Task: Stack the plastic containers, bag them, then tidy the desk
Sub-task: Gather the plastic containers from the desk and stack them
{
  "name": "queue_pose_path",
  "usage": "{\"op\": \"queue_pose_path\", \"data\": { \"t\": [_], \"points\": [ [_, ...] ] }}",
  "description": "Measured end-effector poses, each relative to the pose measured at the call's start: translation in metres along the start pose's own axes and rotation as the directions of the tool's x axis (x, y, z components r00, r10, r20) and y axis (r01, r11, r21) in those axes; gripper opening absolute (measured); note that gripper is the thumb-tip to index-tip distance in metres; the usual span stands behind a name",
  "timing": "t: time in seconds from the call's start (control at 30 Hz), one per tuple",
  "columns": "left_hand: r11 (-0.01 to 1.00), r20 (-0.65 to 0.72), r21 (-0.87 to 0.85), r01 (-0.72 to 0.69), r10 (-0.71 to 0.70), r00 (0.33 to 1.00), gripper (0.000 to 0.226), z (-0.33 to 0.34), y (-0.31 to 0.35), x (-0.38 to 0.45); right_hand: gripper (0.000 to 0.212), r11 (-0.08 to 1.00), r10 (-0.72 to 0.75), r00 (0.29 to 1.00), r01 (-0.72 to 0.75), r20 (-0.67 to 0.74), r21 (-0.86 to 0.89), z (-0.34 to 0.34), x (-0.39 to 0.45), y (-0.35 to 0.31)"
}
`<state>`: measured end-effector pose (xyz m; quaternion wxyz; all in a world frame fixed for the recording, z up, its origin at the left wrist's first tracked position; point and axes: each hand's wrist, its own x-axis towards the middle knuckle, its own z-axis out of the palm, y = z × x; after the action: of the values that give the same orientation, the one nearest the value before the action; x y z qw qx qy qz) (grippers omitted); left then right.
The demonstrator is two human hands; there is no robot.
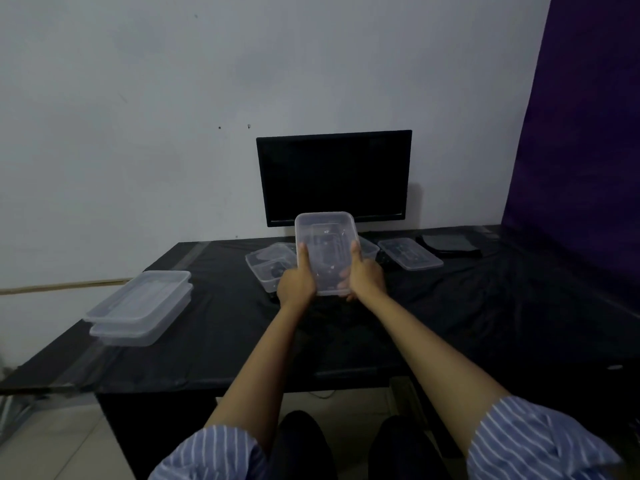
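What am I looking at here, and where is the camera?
No machine: a person wears a camera on the head, looking down at their own arms. Both hands, left and right, hold one clear container tilted up above a black desk. On the desk lie two stacked containers at the left, more containers behind the hands, one tub to the right, and a dark folded item, perhaps a bag. A dark monitor stands behind.

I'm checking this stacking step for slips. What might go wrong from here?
Both hands, left hand and right hand, grip only the near end of the raised clear container, so it may tip or slip. Lowering it could knock the loose containers beneath. The two-container stack near the desk's left edge might get nudged off.
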<state>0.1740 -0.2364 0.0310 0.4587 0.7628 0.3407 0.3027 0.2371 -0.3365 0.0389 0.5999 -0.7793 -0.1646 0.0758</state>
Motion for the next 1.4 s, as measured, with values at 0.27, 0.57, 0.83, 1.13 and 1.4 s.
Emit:
{"op": "queue_pose_path", "data": {
  "t": [0.27, 0.57, 0.83, 1.13, 1.4],
  "points": [
    [0.984, 0.031, -0.174, 0.033, -0.028, 0.999, 0.072, -0.017, -0.005, 0.010, 0.069, 0.999, 0.034, 0.999, -0.035, 0.023, 0.012, 0.014, 0.002, -0.005],
    [0.976, -0.023, -0.181, 0.123, -0.129, 0.991, 0.074, -0.070, -0.024, 0.025, 0.041, 0.991, 0.035, 0.986, -0.055, 0.162, 0.119, 0.058, -0.012, -0.029],
    [0.990, -0.329, -0.142, 0.011, -0.058, 0.942, 0.024, -0.183, -0.047, 0.051, 0.013, 0.973, -0.031, 0.861, -0.089, 0.507, 0.212, 0.124, -0.040, -0.068],
    [0.987, -0.461, -0.145, 0.071, -0.131, 0.877, 0.017, -0.276, -0.078, 0.059, 0.030, 0.990, -0.110, 0.809, 0.039, 0.577, 0.134, 0.204, -0.068, -0.093],
    [0.987, -0.490, -0.010, 0.159, -0.144, 0.860, 0.030, -0.294, -0.102, 0.064, 0.037, 0.998, -0.065, 0.770, 0.038, 0.634, 0.057, 0.232, -0.081, -0.092]
  ]
}}
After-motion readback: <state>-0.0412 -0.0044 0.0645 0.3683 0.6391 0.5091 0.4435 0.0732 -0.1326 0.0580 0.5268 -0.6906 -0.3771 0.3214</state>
